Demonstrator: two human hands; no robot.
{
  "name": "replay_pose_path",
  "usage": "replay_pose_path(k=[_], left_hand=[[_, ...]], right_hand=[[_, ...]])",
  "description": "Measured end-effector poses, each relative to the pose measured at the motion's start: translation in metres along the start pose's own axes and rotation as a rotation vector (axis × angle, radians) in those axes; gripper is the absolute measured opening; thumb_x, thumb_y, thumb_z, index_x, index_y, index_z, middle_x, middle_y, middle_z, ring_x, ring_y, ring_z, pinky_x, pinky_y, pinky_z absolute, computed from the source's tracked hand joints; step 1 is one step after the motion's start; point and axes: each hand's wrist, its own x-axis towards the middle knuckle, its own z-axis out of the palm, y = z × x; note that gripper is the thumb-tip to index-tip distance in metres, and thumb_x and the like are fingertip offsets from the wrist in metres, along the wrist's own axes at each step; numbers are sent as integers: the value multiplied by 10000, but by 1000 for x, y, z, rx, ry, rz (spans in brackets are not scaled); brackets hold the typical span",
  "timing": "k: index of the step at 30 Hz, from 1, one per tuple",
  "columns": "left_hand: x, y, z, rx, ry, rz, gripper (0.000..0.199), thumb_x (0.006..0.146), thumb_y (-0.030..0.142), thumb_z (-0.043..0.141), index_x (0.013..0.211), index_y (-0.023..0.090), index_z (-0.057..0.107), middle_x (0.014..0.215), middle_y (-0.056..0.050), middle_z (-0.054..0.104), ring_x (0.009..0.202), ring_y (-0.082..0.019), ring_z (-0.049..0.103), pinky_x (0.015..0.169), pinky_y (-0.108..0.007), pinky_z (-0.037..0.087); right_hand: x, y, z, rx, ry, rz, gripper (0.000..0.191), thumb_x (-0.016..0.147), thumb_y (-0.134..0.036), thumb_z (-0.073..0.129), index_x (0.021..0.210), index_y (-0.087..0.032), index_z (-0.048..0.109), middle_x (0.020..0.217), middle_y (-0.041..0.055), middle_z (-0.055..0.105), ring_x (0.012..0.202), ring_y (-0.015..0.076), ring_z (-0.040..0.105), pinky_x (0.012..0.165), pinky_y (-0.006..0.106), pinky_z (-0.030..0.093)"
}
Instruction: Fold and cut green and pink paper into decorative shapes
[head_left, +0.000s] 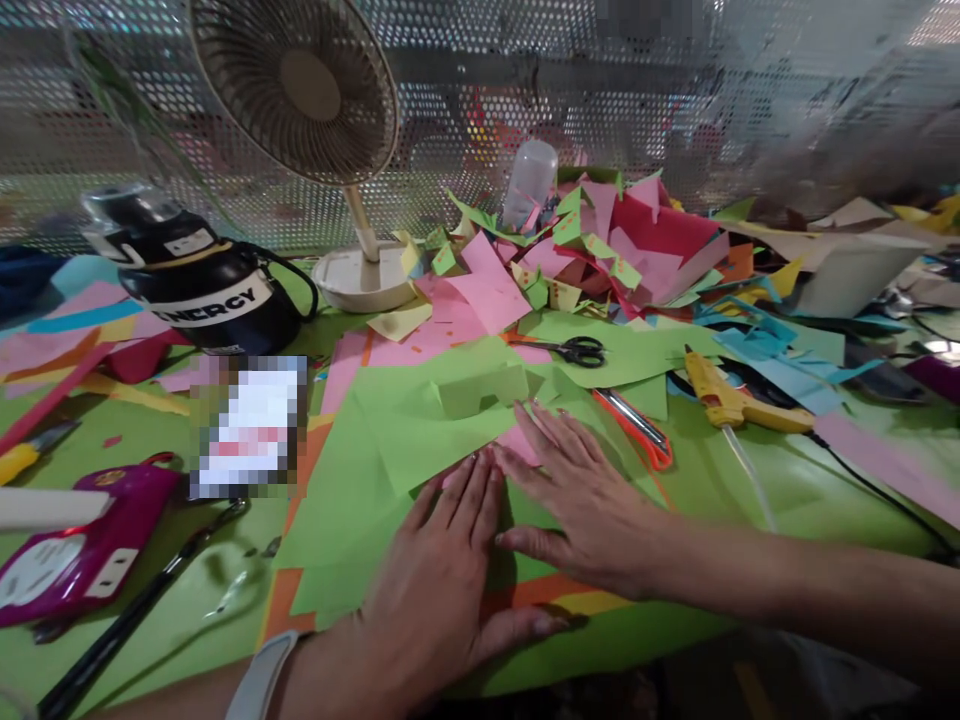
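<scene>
Both hands lie palm down on a stack of green paper sheets near the table's front. My left hand has its fingers stretched flat on the paper, thumb out to the right. Just right of it, my right hand is spread, its fingertips at the edge of the top green sheet. A bit of pink paper shows beside the fingertips. Under the green sheets, orange paper sticks out. A folded green piece stands up behind the hands. Neither hand grips anything that I can see.
Black scissors, an orange utility knife and a yellow glue gun with a cord lie to the right. Paper scraps are heaped behind. A fan, a black bottle and a purple device stand or lie leftward.
</scene>
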Motion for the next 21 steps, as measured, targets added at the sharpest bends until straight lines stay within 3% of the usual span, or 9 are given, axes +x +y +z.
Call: replay_pose_path(k=[9,17,21], left_hand=[[2,2,-1,10,-13,-18,1056,771,862,194,1337,30,516,1406,-203,482,1285,-337,481,1021,-455,374],[0,1,0,38,-40,11,1074,775,856,197,1342,-8,488,1410,-264,454,1291,-372,465,1017,-493,372],[1,0,1,40,-53,28,1062,778,850,225,1365,-3,463,1413,-270,447,1288,-377,467,1017,-492,377]], right_hand=[[-3,2,6,-66,12,-52,769,906,-662,368,1459,-127,375,1540,218,254,1452,349,88,1143,591,148],[-20,13,-2,-107,18,10,729,912,-649,381,1399,-115,471,1471,195,413,1446,329,153,1161,558,143],[-31,20,-3,-122,43,48,705,919,-640,376,1393,-128,482,1489,176,392,1446,312,167,1163,541,166]])
